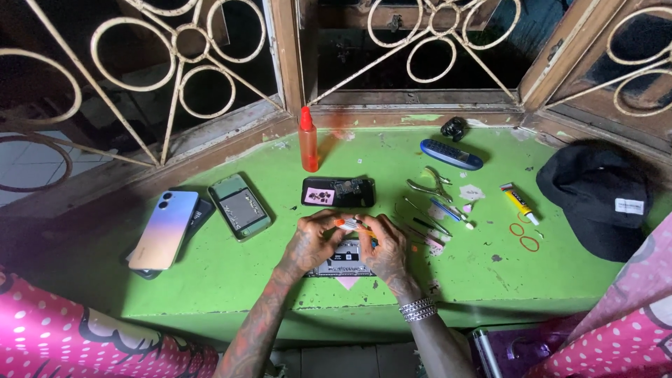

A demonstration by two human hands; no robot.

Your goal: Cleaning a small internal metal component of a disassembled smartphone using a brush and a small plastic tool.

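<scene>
Both hands meet at the lower middle of the frame, just above the near edge of the green table (pixel 210 280). The left hand (pixel 313 241) comes in from the lower left with its fingers curled, and the right hand (pixel 387 248), with metal bracelets (pixel 417 309) at its wrist, comes in from the lower right; between their fingertips they pinch a small orange-and-white tool (pixel 348 223) whose long axis runs roughly left to right across the frame. Both hands are closed to a pinch on it, though which one carries most of the grip I cannot tell. Directly beneath the palms lies an opened phone (pixel 341 257), its insides showing, lying flat with its long axis also left to right; both hands are about equally near it, the right one covering more of it. Just above the hands sits a black phone back (pixel 339 192) with loose parts on it, and beyond that an orange squeeze bottle (pixel 308 140) stands upright. To the left lie a green-framed phone body (pixel 241 206) and a pastel phone (pixel 165 229) stacked on a darker one. To the right are tweezers and pliers (pixel 429 186), a blue case (pixel 451 154), a yellow glue tube (pixel 519 203), two red rubber rings (pixel 525 238) and a black cap (pixel 595 196) at the far right.
</scene>
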